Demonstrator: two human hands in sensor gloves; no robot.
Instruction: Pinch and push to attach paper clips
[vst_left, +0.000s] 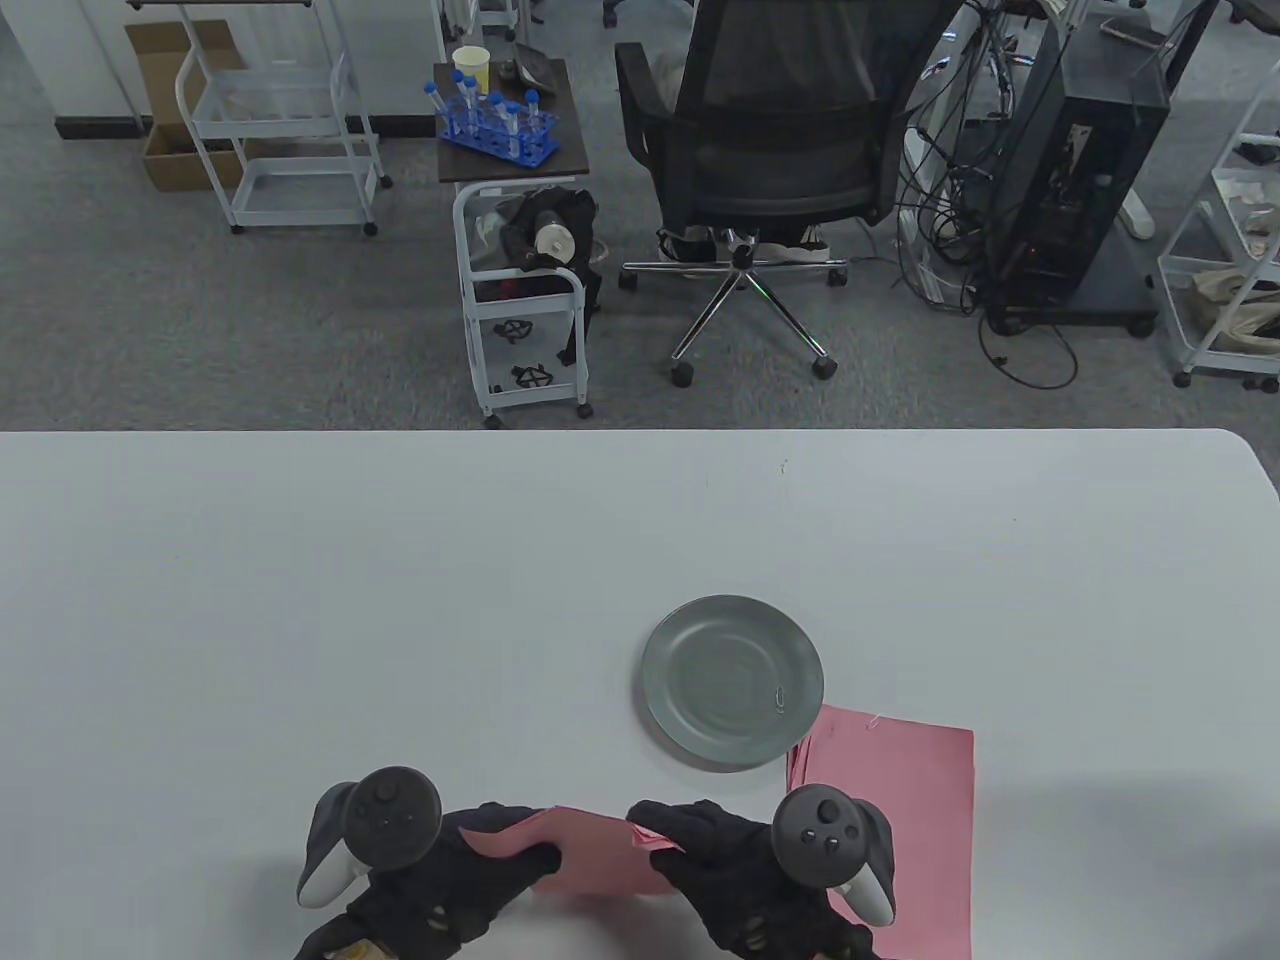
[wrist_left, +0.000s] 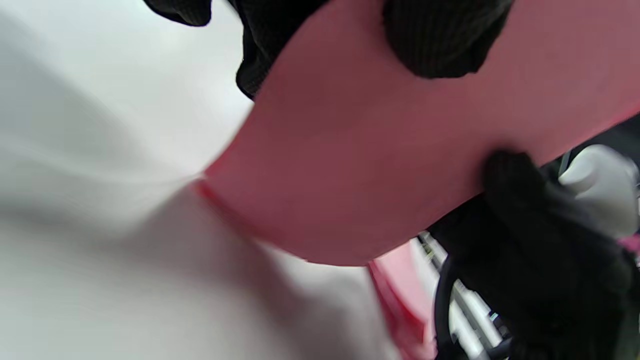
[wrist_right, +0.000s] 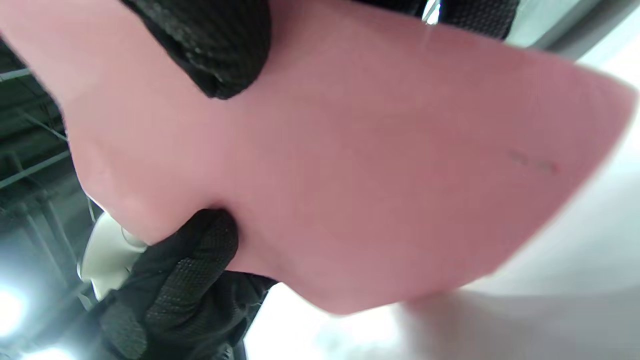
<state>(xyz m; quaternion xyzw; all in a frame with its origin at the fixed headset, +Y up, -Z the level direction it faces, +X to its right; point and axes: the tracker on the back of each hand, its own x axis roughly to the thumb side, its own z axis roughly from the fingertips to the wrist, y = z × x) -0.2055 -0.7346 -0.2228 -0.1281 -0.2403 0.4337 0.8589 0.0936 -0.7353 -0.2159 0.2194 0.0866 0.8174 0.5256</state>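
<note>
Two gloved hands hold one pink sheet (vst_left: 600, 855) between them at the near edge of the white bench (vst_left: 400, 600). The left hand (vst_left: 440, 880) grips the sheet's left end, and the left wrist view shows one fingertip (wrist_left: 440, 40) lying on the paper's face. The right hand (vst_left: 740, 870) grips the right end; in the right wrist view a fingertip (wrist_right: 220, 55) presses on the paper from above, with a thin metal glint, likely a clip, just at the paper's upper edge beside the glove. A second lot of pink paper, a small stack (vst_left: 900, 800), lies flat on the bench to the right, its far corner touching the rim of one round grey plate (vst_left: 700, 720). One paper clip (vst_left: 778, 698) lies in the plate, near its right rim.
</note>
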